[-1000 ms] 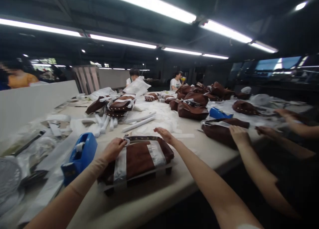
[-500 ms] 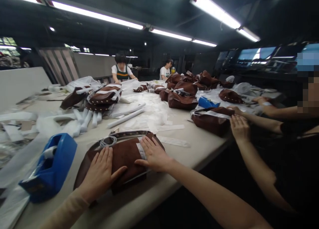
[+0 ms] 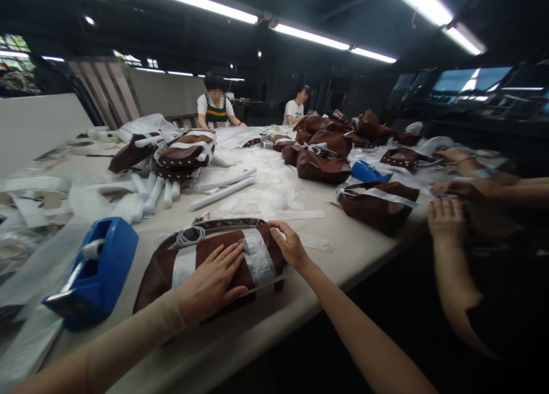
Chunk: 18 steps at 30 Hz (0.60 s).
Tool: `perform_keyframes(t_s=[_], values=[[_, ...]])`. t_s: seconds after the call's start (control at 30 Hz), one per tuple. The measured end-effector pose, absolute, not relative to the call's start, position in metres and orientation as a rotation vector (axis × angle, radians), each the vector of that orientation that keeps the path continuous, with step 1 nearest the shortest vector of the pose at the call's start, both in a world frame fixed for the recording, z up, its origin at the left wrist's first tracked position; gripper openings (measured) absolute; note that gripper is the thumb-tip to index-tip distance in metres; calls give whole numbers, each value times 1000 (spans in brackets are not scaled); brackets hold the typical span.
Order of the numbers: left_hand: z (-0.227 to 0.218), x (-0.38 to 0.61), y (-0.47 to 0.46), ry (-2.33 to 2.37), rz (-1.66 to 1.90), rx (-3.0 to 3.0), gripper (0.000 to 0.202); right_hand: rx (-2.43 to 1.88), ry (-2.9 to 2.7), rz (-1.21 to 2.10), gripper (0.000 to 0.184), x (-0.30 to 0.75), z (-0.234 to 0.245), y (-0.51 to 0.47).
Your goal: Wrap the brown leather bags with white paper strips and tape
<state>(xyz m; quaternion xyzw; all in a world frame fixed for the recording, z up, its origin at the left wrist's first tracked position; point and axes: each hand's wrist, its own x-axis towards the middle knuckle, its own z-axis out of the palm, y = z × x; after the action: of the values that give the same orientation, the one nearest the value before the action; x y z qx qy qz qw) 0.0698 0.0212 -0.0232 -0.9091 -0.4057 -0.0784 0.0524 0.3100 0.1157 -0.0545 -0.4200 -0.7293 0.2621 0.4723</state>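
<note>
A brown suede-like bag [image 3: 158,277] lies flat on the table in front of me, wrapped with white tape bands [image 3: 257,257] and with a studded strap [image 3: 227,224] and a small coil of white cord [image 3: 189,237] along its far side. My left hand [image 3: 210,279] rests palm down on the bag, over its near middle. My right hand [image 3: 291,246] touches the bag's right edge, with its fingers by the tape. Neither hand grips anything. A blue tape dispenser [image 3: 96,271] stands to the left of the bag.
Brown bags [image 3: 323,165] lie in heaps along the cream table [image 3: 309,251], among white foam sheets and rolled strips [image 3: 223,188]. A co-worker's hands [image 3: 448,219] work at another taped bag [image 3: 377,208] on the right. Two people sit across the table.
My right hand has slid from the middle of the bag to its right edge, uncovering the tape. My left hand stays on the bag. The view has swung slightly.
</note>
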Motion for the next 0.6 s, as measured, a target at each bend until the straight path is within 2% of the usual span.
perform_keyframes(t_s=[0.1, 0.33, 0.47, 0.6], values=[[-28, 70, 34, -1230, -168, -2812, 70, -1103, -1744, 656, 46, 312, -72, 121], [-28, 81, 37, -1227, -229, -2806, 72, -1111, -1787, 702, 38, 313, -71, 118], [-28, 82, 28, -1300, -416, -2697, 62, -1076, -1812, 626, 33, 321, -59, 110], [-29, 82, 23, -1184, -458, -2761, 51, -985, -1819, 634, 23, 324, -56, 108]])
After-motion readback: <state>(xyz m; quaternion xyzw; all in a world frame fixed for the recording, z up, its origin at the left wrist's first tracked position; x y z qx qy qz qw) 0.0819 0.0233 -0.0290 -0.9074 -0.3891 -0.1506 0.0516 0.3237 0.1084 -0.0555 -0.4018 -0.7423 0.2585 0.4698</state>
